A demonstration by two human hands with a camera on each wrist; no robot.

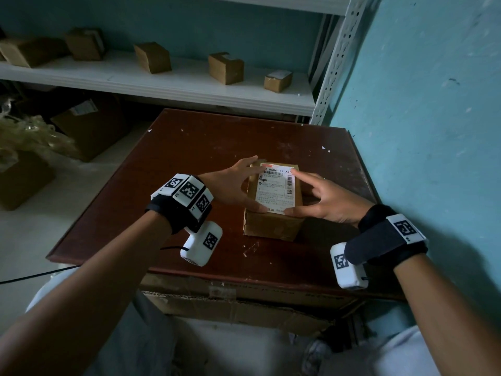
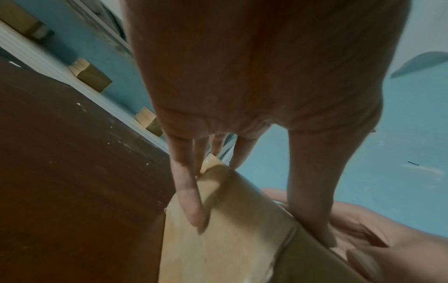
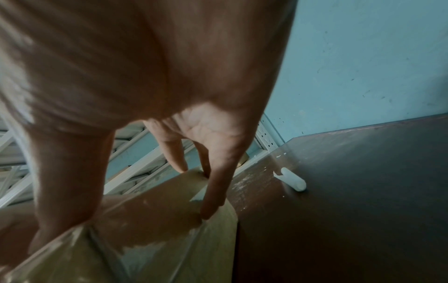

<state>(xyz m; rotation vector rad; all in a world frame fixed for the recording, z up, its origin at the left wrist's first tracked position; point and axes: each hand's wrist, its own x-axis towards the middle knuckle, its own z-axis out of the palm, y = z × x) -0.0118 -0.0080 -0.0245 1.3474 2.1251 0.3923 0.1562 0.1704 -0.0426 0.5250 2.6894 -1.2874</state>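
Head view: worn on my head, looking forward and steeply down over both forearms onto the brown table (image 1: 189, 164), with the shelf rack (image 1: 168, 80) behind and the blue wall (image 1: 423, 109) at right; widest and farthest of the three
Left wrist view: beneath my left hand (image 2: 254, 76), very close, facing along the palm to the fingertips and the rack
Right wrist view: beneath my right hand (image 3: 145, 67), equally close, facing along the fingers toward the wall corner
Shared by all three: cardboard box (image 1: 273, 207), table, blue wall; the left wrist view also catches my right hand, lower right
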